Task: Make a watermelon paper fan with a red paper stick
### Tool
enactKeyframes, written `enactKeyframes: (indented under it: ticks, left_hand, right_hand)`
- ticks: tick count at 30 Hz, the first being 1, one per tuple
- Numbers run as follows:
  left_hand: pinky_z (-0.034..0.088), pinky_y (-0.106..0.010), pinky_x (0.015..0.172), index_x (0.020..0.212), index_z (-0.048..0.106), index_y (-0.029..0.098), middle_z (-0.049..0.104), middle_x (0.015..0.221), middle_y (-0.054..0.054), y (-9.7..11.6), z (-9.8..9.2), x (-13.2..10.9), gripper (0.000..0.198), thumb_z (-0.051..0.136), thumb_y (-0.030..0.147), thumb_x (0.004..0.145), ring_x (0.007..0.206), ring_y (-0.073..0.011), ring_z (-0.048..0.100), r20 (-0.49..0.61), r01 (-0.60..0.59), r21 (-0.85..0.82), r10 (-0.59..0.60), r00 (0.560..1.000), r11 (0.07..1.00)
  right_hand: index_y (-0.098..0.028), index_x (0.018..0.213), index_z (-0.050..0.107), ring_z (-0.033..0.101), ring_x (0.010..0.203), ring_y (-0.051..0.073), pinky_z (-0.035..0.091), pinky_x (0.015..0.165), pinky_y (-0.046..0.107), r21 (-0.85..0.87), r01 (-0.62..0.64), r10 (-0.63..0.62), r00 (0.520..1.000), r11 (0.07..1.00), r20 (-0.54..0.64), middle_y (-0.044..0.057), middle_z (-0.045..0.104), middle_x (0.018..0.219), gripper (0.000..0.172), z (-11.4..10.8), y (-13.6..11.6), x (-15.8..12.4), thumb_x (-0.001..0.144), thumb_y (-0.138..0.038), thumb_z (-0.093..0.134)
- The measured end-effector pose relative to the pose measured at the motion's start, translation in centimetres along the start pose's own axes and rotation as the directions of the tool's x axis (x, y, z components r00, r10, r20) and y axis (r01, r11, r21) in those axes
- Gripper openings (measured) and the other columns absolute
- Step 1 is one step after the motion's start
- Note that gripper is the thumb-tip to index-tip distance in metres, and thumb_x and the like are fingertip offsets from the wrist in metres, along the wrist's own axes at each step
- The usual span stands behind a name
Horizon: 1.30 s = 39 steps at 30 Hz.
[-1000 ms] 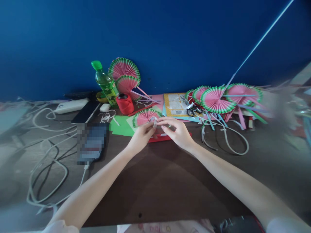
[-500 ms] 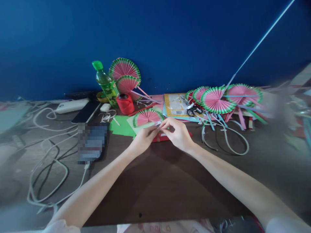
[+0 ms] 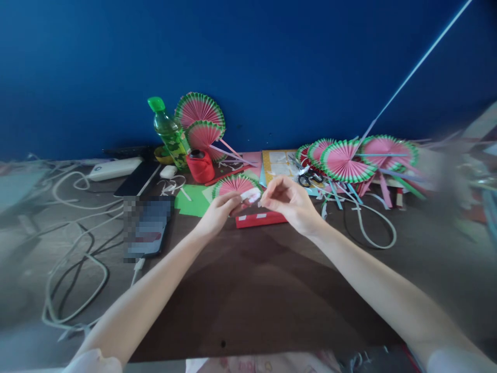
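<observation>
My left hand is closed in a pinch on a small white object, perhaps a roll of tape; its exact kind is unclear. Just to the right, my right hand is curled with thumb and fingertips together. A tiny pale bit seems to be at those fingertips, too small to name. Below both hands lies a red paper strip with small white patches on it. Behind the left hand, a pleated watermelon-patterned paper fan lies half spread, partly hidden by the fingers.
Green paper, a red spool and a green-capped bottle are at the left back. Scissors and several finished fans lie at the right. A phone and looped white cables occupy the left side.
My hands have moved apart from each other, the left going left with the white object, the right lifting slightly. More of the red paper strip shows between them.
</observation>
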<state>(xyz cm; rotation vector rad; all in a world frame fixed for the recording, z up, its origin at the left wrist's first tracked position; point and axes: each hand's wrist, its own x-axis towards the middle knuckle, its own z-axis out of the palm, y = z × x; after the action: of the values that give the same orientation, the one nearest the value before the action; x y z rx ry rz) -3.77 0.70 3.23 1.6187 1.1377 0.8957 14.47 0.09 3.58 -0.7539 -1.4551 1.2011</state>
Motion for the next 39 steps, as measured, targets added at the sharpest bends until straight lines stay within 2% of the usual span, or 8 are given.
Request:
enactKeyframes:
  ticks: [5, 10, 14, 18, 20, 23, 28, 39]
  left_hand:
    - [0.033, -0.024, 0.056, 0.069, 0.058, 0.017, 0.051, 0.053, 0.002, 1.4, -3.4, 0.2, 0.032, 0.038, 0.037, 0.083, 0.052, -0.0122, 0.047, -0.039, 0.057, 0.645, -0.042, 0.998, 0.762]
    - [0.035, -0.027, 0.057, 0.065, 0.057, 0.018, 0.057, 0.064, -0.003, 0.3, -5.1, 0.1, 0.024, 0.048, 0.033, 0.080, 0.062, -0.0180, 0.055, 0.032, 0.048, 0.906, -0.182, 0.983, 0.421]
    - [0.041, -0.037, 0.075, 0.083, 0.062, 0.013, 0.060, 0.088, -0.013, -0.4, -2.6, -0.1, 0.025, 0.046, 0.031, 0.083, 0.090, -0.0273, 0.055, -0.082, 0.041, 0.969, 0.157, 0.984, 0.245]
    - [0.040, -0.036, 0.091, 0.108, 0.057, 0.014, 0.058, 0.113, -0.010, -1.1, 1.9, -0.9, 0.029, 0.043, 0.027, 0.087, 0.105, -0.0218, 0.052, 0.289, -0.374, 0.862, 0.275, 0.917, 0.341]
    - [0.039, -0.035, 0.095, 0.122, 0.048, 0.014, 0.053, 0.124, -0.010, -1.7, 3.9, -1.8, 0.039, 0.043, 0.031, 0.088, 0.113, -0.0215, 0.048, 0.391, -0.464, 0.809, 0.261, 0.883, 0.361]
    - [0.044, -0.037, 0.089, 0.126, 0.044, 0.012, 0.053, 0.124, -0.013, -2.5, 5.7, -3.1, 0.042, 0.044, 0.030, 0.087, 0.112, -0.0243, 0.050, 0.284, -0.351, 0.872, 0.233, 0.930, 0.342]
    - [0.045, -0.040, 0.091, 0.125, 0.045, 0.009, 0.056, 0.117, -0.018, -2.9, 6.8, -4.2, 0.044, 0.045, 0.030, 0.087, 0.113, -0.0276, 0.051, 0.208, -0.288, 0.918, 0.287, 0.935, 0.274]
    - [0.046, -0.040, 0.091, 0.123, 0.048, 0.008, 0.057, 0.120, -0.018, -3.0, 7.2, -4.3, 0.041, 0.041, 0.026, 0.088, 0.114, -0.0279, 0.052, 0.205, -0.287, 0.930, 0.323, 0.924, 0.229]
  right_hand:
    - [-0.019, 0.081, 0.058, 0.057, 0.073, 0.012, 0.049, 0.071, 0.029, -0.051, -0.135, 0.129, 0.987, 0.990, -0.096, -0.001, 0.057, 0.073, 0.032, -3.0, 0.1, 1.5, 0.060, -0.036, 0.075]
    - [-0.016, 0.072, 0.060, 0.058, 0.066, 0.012, 0.048, 0.071, 0.031, -0.116, -0.328, 0.312, 0.941, 0.938, -0.134, -0.001, 0.061, 0.066, 0.035, -4.8, 0.4, 2.0, 0.047, -0.028, 0.081]
    - [-0.015, 0.067, 0.060, 0.059, 0.060, 0.011, 0.048, 0.067, 0.028, -0.148, -0.405, 0.384, 0.911, 0.903, -0.148, -0.001, 0.063, 0.059, 0.029, -4.8, 0.8, 1.9, 0.048, -0.025, 0.079]
    - [-0.014, 0.066, 0.060, 0.060, 0.057, 0.011, 0.047, 0.061, 0.026, -0.164, -0.446, 0.421, 0.891, 0.880, -0.170, 0.000, 0.064, 0.057, 0.030, -4.7, 1.0, 1.8, 0.046, -0.025, 0.080]
    - [-0.014, 0.065, 0.060, 0.060, 0.056, 0.012, 0.046, 0.057, 0.025, -0.181, -0.467, 0.439, 0.882, 0.866, -0.172, 0.001, 0.065, 0.057, 0.029, -4.9, 1.1, 1.6, 0.047, -0.025, 0.080]
    - [-0.014, 0.063, 0.061, 0.059, 0.053, 0.011, 0.043, 0.051, 0.023, -0.238, -0.510, 0.480, 0.860, 0.827, -0.172, 0.001, 0.066, 0.056, 0.021, -5.2, 1.5, 1.4, 0.052, -0.021, 0.077]
    - [-0.015, 0.060, 0.062, 0.060, 0.054, 0.011, 0.047, 0.058, 0.024, -0.313, -0.555, 0.529, 0.831, 0.770, -0.171, 0.000, 0.066, 0.055, 0.011, -5.2, 1.9, 1.1, 0.055, -0.012, 0.071]
    - [-0.016, 0.061, 0.062, 0.062, 0.060, 0.014, 0.046, 0.062, 0.026, -0.490, -0.466, 0.431, 0.882, 0.737, -0.190, 0.001, 0.067, 0.061, 0.009, -4.5, 4.3, 0.1, 0.057, -0.017, 0.070]
